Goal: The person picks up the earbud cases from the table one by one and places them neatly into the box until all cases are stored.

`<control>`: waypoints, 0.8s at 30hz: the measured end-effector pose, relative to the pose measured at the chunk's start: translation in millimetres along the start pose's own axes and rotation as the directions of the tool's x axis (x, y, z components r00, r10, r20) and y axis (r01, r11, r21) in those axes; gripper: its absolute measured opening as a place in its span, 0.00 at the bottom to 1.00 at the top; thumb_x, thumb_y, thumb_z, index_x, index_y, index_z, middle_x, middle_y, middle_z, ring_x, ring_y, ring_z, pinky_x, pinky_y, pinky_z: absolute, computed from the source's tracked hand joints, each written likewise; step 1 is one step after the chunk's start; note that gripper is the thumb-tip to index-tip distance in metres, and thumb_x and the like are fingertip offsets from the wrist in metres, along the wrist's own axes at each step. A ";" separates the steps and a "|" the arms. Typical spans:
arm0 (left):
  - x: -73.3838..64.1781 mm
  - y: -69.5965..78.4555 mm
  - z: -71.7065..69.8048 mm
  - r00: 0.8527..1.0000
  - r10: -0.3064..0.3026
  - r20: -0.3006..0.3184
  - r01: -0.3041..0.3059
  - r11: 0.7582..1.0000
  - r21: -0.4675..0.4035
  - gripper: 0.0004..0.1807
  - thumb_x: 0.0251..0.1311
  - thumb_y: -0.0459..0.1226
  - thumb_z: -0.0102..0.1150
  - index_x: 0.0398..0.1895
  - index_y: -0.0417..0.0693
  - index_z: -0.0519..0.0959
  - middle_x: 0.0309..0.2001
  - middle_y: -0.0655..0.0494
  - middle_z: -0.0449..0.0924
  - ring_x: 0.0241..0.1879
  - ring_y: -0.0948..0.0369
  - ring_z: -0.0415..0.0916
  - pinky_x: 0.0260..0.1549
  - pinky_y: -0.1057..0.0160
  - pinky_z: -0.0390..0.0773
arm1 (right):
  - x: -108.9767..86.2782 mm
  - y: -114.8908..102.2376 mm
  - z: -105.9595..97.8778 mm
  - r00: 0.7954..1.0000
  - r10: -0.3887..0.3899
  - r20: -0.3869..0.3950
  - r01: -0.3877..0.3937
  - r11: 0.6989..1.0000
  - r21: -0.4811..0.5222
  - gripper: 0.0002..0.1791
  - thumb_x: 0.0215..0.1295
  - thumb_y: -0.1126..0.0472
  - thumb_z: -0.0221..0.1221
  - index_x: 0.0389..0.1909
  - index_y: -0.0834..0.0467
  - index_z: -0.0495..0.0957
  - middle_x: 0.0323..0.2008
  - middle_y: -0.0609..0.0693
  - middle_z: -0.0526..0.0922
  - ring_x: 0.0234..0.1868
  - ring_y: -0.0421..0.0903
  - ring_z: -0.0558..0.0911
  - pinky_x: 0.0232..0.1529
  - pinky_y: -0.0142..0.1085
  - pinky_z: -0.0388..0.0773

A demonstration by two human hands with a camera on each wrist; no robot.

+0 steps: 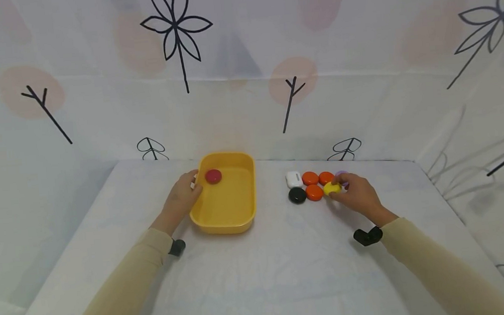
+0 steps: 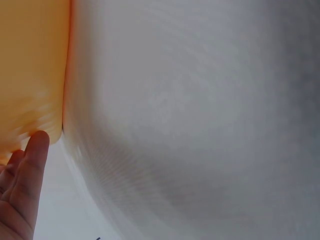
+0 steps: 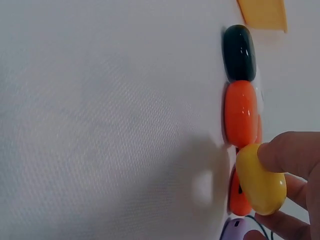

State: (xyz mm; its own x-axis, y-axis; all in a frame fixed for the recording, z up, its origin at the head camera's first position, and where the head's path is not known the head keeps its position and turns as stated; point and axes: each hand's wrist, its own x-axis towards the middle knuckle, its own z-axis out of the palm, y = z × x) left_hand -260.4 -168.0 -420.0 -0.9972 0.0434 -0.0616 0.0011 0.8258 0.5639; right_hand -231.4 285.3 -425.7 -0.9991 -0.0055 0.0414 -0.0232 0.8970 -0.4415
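Note:
With thumb and fingers, my right hand point(image 1: 356, 196) pinches a glossy yellow rounded piece point(image 1: 332, 188), its kind unclear. The right wrist view shows this yellow piece point(image 3: 261, 180) tilted and overlapping an orange piece point(image 3: 240, 197) with a dark mark. Beside it lie three orange pieces point(image 1: 314, 192), a black one point(image 1: 297, 195) and a white one point(image 1: 294, 179). A purple piece point(image 1: 341, 173) is partly hidden behind my right fingers. My left hand point(image 1: 180, 198) touches the left side of a yellow tray point(image 1: 226, 228); the left wrist view shows extended fingers point(image 2: 35, 157) against its outer wall.
Inside the tray, near its far left corner, lies a red round piece point(image 1: 213, 176). A white cloth point(image 1: 263, 281) covers the table. Behind it rises a patterned white backdrop point(image 1: 238, 98), with more fabric at both sides.

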 end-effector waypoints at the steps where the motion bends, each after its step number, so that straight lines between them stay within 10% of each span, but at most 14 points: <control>1: 0.0 0.5 0.0 1.000 -0.003 -0.001 0.003 1.000 0.000 0.31 0.56 0.44 0.40 0.65 0.53 0.54 0.56 0.48 0.64 0.46 0.55 0.67 0.51 0.54 0.70 | -0.1 0.0 0.4 1.000 0.004 0.001 -0.004 1.000 -0.003 0.20 0.48 0.49 0.61 0.40 0.55 0.73 0.42 0.54 0.75 0.41 0.52 0.70 0.35 0.40 0.73; 24: 0.8 -1.8 2.1 1.000 0.020 -0.019 -0.021 1.000 -0.023 0.31 0.56 0.44 0.40 0.65 0.51 0.54 0.53 0.49 0.66 0.45 0.56 0.66 0.50 0.56 0.70 | -2.1 5.4 2.9 0.997 0.035 0.075 -0.035 0.999 -0.001 0.22 0.49 0.47 0.59 0.42 0.54 0.72 0.46 0.55 0.74 0.40 0.52 0.73 0.34 0.39 0.75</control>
State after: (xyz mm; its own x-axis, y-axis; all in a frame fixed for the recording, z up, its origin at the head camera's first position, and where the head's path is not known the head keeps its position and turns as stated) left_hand -261.1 -168.3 -422.8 -0.9982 0.0496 -0.0347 0.0201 0.8114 0.5841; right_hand -229.5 288.9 -430.8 -0.9991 -0.0075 -0.0413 0.0115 0.8970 -0.4418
